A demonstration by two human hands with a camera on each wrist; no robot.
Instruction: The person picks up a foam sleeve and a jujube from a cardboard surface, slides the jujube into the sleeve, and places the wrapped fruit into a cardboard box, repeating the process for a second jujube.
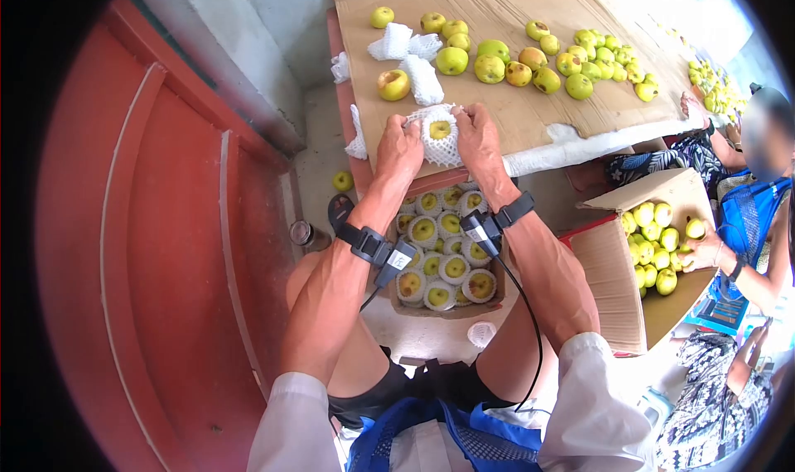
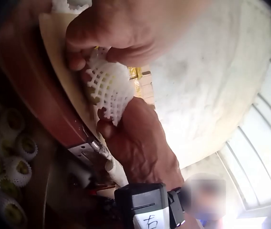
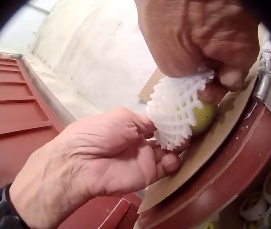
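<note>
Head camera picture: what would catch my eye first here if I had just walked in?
Most striking are the person's left hand and right hand, both gripping a yellow-green fruit in a white foam net sleeve at the near edge of the brown cardboard sheet. Behind them, bare yellow-green fruits lie scattered across that sheet. Below, between the knees, an open box of net-wrapped fruits stands.

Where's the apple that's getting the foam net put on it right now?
In the head view the apple sits in its white foam net at the cardboard's near edge, between the left hand and right hand.
</note>
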